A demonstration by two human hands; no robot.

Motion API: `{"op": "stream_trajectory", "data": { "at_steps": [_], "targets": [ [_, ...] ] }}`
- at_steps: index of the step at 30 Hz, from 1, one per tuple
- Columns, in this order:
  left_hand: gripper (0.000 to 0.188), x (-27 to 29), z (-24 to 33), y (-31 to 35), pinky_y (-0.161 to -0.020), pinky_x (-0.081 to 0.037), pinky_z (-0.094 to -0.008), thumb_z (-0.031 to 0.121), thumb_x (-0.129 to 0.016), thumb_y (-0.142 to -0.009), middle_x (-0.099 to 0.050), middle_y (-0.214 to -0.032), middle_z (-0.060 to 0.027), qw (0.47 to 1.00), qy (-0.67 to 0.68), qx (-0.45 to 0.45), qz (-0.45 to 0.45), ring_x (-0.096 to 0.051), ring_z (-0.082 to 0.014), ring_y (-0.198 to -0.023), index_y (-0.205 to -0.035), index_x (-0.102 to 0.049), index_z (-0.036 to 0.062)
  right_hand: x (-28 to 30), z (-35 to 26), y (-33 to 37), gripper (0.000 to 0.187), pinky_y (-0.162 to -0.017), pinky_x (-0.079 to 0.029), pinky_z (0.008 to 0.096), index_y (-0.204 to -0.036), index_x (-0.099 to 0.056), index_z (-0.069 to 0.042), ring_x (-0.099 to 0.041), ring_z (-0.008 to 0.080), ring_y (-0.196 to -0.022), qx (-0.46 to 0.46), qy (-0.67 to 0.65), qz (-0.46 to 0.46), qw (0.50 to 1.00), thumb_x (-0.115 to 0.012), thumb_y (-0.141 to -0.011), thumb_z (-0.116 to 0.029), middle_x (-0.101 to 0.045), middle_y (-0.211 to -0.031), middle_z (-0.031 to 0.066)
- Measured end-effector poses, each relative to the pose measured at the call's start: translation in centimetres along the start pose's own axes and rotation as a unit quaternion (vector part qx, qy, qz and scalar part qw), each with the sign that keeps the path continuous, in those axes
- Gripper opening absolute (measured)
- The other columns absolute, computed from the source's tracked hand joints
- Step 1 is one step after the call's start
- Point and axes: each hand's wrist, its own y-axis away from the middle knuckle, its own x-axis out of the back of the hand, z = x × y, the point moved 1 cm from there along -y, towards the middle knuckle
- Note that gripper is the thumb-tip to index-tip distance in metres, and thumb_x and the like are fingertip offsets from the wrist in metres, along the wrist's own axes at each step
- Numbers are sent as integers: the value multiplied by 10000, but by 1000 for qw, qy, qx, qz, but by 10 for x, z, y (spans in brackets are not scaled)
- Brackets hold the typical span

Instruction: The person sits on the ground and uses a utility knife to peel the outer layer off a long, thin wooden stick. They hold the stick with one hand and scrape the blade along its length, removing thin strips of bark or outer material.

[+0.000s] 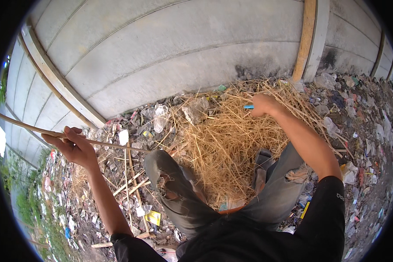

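My left hand (76, 146) is raised at the left with its fingers closed around a long, thin wooden stick (22, 123). The stick slants from the far left, past the hand, down to my knee. Reaching forward over a heap of dry, straw-like shavings (231, 142), my right hand (266, 105) is closed in a fist. From its left side pokes a small bright blue piece (248, 107); the rest of that object is hidden in the fist, so its kind cannot be told. The shavings spread between my bent legs and around my sandalled feet.
A grey concrete panel wall (192, 48) with a wooden post (305, 41) stands ahead. Plastic litter (371, 144) covers the ground all around. Several cut sticks (129, 187) lie left of my knee, near a yellow wrapper (153, 217). Green plants (26, 183) grow at the far left.
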Motion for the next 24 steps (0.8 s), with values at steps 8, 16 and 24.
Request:
{"op": "stream_trajectory", "data": {
  "at_steps": [8, 16, 24],
  "targets": [
    [723, -53, 51, 36, -638, -582, -223, 226, -440, -1099, -710, -1188, -184, 960, 199, 192, 47, -724, -124, -794, -1611, 51, 85, -57, -74, 34, 205, -543, -492, 423, -890, -634, -13, -640, 227, -605, 243, 63, 327, 911, -669, -861, -213, -623, -661, 105],
    [294, -130, 107, 137, -454, -312, -227, 312, -569, -1060, -667, -808, -87, 701, 530, 474, -48, -435, -68, -480, -912, -586, 58, -54, -79, 47, 180, -547, -430, 423, -920, -567, -12, -551, 239, -543, 337, 24, 400, 852, -692, -881, -136, -561, -680, 106],
    [401, -148, 177, 169, -480, -364, -250, 59, -740, -919, -605, -702, -26, 690, 471, 481, -268, -407, -60, -507, -711, -408, 147, -48, -78, 59, 245, -723, -516, 463, -1071, -638, 20, -652, 348, -812, 331, 11, 403, 853, -655, -882, -134, -634, -889, 174]
  ]
}}
